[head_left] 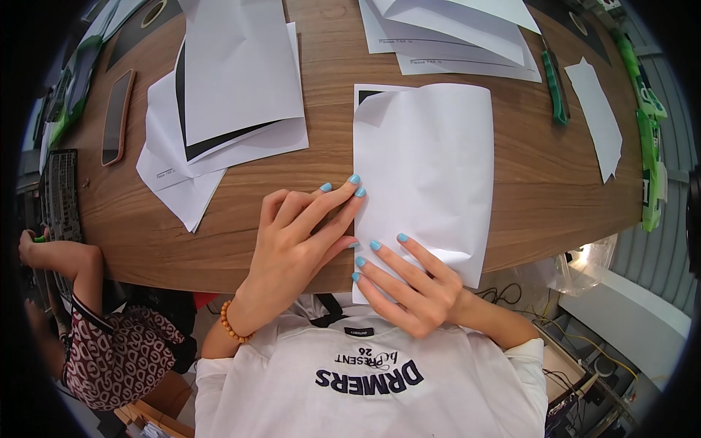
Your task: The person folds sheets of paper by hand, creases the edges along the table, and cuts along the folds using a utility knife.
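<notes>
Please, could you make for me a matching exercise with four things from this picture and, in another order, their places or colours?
1. Phone
2. Slim tool
3. Bead bracelet
4. White paper sheet

A. around the wrist of the left hand
B. under fingers of the right hand
C. dark screen
D. green handle

Pairs: 1-C, 2-D, 3-A, 4-B

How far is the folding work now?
The left pile looks folded, maybe done. In hand: the middle sheet, doubled over, left hand at its edge, right hand lower. Probably left: evening its top-left corner, where black shows. I cannot tell whether the upper-right sheets wait.
</notes>
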The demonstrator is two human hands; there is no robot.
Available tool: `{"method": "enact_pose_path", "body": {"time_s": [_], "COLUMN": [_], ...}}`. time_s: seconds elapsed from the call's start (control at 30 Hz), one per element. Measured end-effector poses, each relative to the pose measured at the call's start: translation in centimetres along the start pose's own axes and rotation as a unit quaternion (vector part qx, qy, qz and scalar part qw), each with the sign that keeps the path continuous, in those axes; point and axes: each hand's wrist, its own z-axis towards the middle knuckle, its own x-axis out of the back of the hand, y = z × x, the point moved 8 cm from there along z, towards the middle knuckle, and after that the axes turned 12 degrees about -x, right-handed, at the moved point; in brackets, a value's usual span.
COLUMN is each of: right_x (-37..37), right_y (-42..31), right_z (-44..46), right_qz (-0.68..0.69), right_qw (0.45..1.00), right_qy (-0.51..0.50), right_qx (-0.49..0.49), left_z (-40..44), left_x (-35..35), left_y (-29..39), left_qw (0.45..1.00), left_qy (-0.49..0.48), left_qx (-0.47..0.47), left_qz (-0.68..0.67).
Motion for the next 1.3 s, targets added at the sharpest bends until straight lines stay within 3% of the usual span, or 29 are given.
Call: {"method": "enact_pose_path", "body": {"time_s": [0.37,0.6,0.73,0.9,1.3], "right_x": [0.1,0.0,-0.3,-0.5,0.5], "right_y": [-0.2,-0.4,-0.4,-0.4,0.8], "right_z": [0.2,0.5,0.3,0.1,0.7], "right_qz": [-0.014,-0.004,0.016,0.02,0.063], "right_qw": [1.0,0.988,0.984,0.984,0.979], "right_qy": [-0.014,-0.145,-0.165,-0.168,-0.176], "right_qx": [-0.012,-0.058,-0.061,-0.055,-0.082], "left_z": [0.7,1.8,3.6,4.7,5.5], "left_x": [0.5,0.8,-0.5,-1.1,-1.6], "left_y": [1.0,1.8,0.7,-1.0,-1.6], "left_qw": [0.999,0.989,0.996,0.996,0.997], "left_qy": [0.018,0.051,0.053,-0.034,-0.042], "left_qx": [-0.011,-0.077,-0.068,-0.067,-0.066], "left_qz": [0.025,0.115,0.024,0.047,0.019]}}
